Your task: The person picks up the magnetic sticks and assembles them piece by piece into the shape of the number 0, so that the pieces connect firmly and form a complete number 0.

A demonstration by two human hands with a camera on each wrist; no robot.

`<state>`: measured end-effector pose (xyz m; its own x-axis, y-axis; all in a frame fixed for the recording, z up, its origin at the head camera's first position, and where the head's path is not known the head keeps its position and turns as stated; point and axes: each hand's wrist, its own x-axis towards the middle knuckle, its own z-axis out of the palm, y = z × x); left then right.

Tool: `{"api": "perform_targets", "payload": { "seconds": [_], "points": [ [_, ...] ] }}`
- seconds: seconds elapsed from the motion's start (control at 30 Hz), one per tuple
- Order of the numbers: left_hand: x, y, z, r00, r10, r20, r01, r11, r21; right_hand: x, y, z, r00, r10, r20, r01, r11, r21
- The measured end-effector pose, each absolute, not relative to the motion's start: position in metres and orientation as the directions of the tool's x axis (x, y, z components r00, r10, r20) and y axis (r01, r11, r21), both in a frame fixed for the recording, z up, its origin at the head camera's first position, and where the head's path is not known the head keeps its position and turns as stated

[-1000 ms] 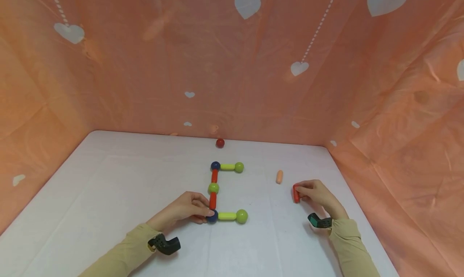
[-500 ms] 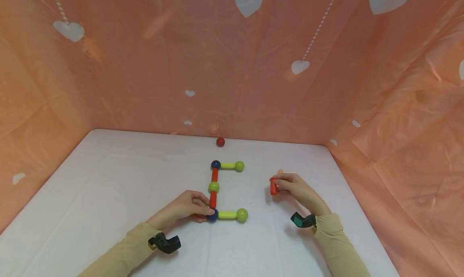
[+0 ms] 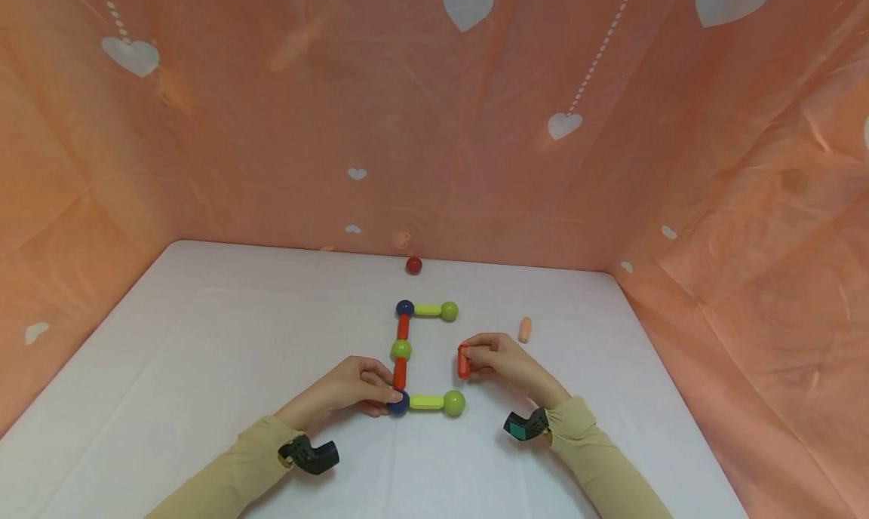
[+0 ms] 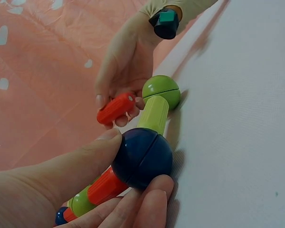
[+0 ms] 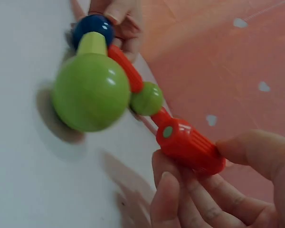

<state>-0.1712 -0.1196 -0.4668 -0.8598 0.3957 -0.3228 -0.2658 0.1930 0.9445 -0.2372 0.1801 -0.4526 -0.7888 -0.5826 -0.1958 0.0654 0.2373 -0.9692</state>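
Observation:
My left hand (image 3: 349,387) pinches the near blue ball (image 4: 143,157) between thumb and fingers. That ball is the near corner of a bracket shape of balls and rods lying on the table. Two red rods (image 3: 400,373) run away from it through a middle green ball (image 3: 401,350) to a far blue ball (image 3: 405,308). From each blue ball a yellow-green rod (image 3: 426,403) reaches right to a green ball (image 3: 454,403). My right hand (image 3: 505,362) holds a loose red rod (image 5: 190,147) by its fingertips, just behind the near right green ball and apart from it.
A peach-coloured rod (image 3: 525,330) lies beyond my right hand. A dark red ball (image 3: 413,265) sits by the white table's (image 3: 237,300) back edge. An orange cloth (image 3: 339,112) with white hearts hangs behind and at both sides.
My right hand has carried the red rod leftward from the right side of the table, past the peach rod, to the green balls. My left hand stays on the blue ball.

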Motion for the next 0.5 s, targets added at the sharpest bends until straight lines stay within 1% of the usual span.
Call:
{"api": "perform_targets", "payload": {
  "seconds": [0.3,0.5],
  "points": [
    [-0.171,-0.119,-0.468,-0.861,0.396,-0.319,-0.263,0.189,0.946,-0.232,0.169,-0.457,-0.782,-0.589,-0.205,0.058,0.259,-0.964],
    [-0.171,-0.119,-0.468,-0.862,0.389,-0.325,-0.268,0.195,0.944,-0.226,0.165,-0.457,-0.788,-0.571,-0.229,0.055,0.306,-0.951]
  ]
}}
